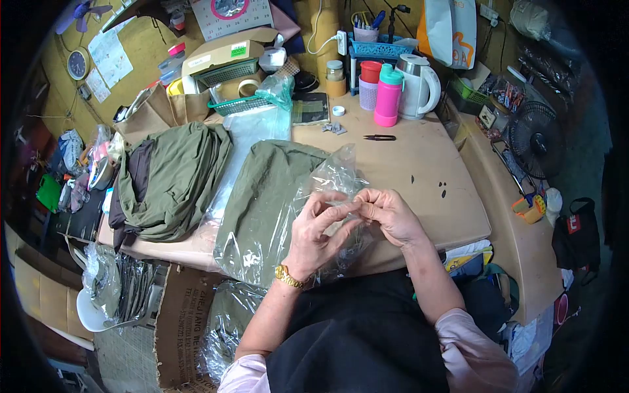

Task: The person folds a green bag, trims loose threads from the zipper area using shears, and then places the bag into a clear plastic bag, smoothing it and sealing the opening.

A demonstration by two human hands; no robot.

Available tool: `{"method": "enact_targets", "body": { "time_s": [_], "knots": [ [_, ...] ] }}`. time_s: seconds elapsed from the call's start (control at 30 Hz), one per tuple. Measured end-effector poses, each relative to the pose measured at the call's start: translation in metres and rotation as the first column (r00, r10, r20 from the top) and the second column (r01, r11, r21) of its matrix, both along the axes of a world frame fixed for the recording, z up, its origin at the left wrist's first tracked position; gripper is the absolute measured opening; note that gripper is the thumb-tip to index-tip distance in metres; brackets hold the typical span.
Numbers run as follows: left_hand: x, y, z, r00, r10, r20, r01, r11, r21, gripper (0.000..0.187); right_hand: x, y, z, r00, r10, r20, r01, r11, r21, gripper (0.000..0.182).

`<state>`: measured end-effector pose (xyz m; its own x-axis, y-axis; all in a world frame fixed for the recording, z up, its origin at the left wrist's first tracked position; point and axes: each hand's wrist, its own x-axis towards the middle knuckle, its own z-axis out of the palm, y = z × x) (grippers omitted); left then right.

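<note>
A folded olive-green garment (262,180) lies on the table in front of me, partly inside a clear plastic bag (341,164). My left hand (321,229), with a gold watch at the wrist, is curled at the bag's loose edge. Its fingertips meet those of my right hand (390,219), which pinches the plastic between thumb and forefinger. Exactly what lies between the fingertips is too small to make out. To the left sits a stack of unbagged olive-green garments (173,180). A pile of flat clear bags (259,124) reaches out between the stack and the bagged garment.
Black thread snips (380,137) lie on the table (419,170) near a pink bottle (388,98) and a steel kettle (416,85). Small dark pieces (442,188) are scattered at right. Below the front edge, a cardboard box (180,327) holds bagged garments.
</note>
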<state>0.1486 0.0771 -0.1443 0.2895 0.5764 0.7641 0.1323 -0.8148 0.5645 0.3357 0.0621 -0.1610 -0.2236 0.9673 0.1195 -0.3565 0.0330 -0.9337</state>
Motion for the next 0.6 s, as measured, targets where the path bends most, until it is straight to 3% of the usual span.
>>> {"method": "enact_targets", "body": {
  "time_s": [0.13, 0.2, 0.3, 0.37, 0.4, 0.47, 0.5, 0.53, 0.57, 0.6],
  "knots": [
    [0.000, 0.005, -0.007, 0.999, 0.049, 0.000, -0.049, 0.994, 0.093, 0.018, 0.005, 0.001, 0.005, 0.998, 0.051, 0.037, -0.051, 0.999, 0.012, 0.016],
    [0.001, 0.008, -0.010, 0.999, 0.050, 0.007, -0.050, 0.997, 0.058, 0.017, 0.006, 0.000, 0.008, 0.997, 0.051, 0.060, -0.051, 0.999, -0.001, 0.016],
    [-0.001, 0.013, -0.008, 0.999, 0.048, -0.009, -0.047, 0.995, 0.093, 0.017, 0.006, -0.002, 0.006, 0.994, 0.103, -0.033, -0.105, 0.994, -0.043, 0.017],
    [0.000, 0.014, -0.006, 0.992, -0.110, 0.065, 0.112, 0.994, -0.019, 0.023, 0.007, -0.003, 0.006, 0.988, 0.101, -0.115, -0.110, 0.991, -0.070, 0.016],
    [0.002, 0.012, -0.009, 0.995, -0.079, 0.067, 0.083, 0.994, -0.064, 0.027, 0.004, -0.005, 0.008, 0.988, 0.100, -0.117, -0.108, 0.992, -0.071, 0.016],
    [0.001, 0.010, -0.010, 0.996, -0.054, 0.067, 0.059, 0.995, -0.079, 0.028, -0.004, -0.008, 0.015, 0.947, -0.164, 0.276, 0.124, 0.980, 0.157, 0.014],
    [0.001, 0.010, -0.011, 0.997, -0.027, 0.068, 0.033, 0.995, -0.095, 0.028, -0.004, -0.008, 0.016, 0.947, -0.165, 0.275, 0.125, 0.980, 0.157, 0.014],
    [0.000, 0.011, -0.012, 0.997, -0.028, 0.066, 0.034, 0.995, -0.097, 0.028, -0.004, -0.009, 0.016, 0.888, -0.252, 0.385, 0.141, 0.946, 0.292, 0.014],
    [-0.003, 0.014, -0.013, 0.999, -0.039, 0.021, 0.039, 0.999, 0.005, 0.032, -0.004, -0.008, 0.017, 0.809, -0.348, 0.474, 0.136, 0.895, 0.426, 0.015],
    [-0.003, 0.017, -0.012, 0.999, -0.048, -0.026, 0.050, 0.993, 0.110, 0.036, 0.001, -0.004, 0.018, 0.809, -0.352, 0.472, 0.138, 0.893, 0.429, 0.015]
  ]
}}
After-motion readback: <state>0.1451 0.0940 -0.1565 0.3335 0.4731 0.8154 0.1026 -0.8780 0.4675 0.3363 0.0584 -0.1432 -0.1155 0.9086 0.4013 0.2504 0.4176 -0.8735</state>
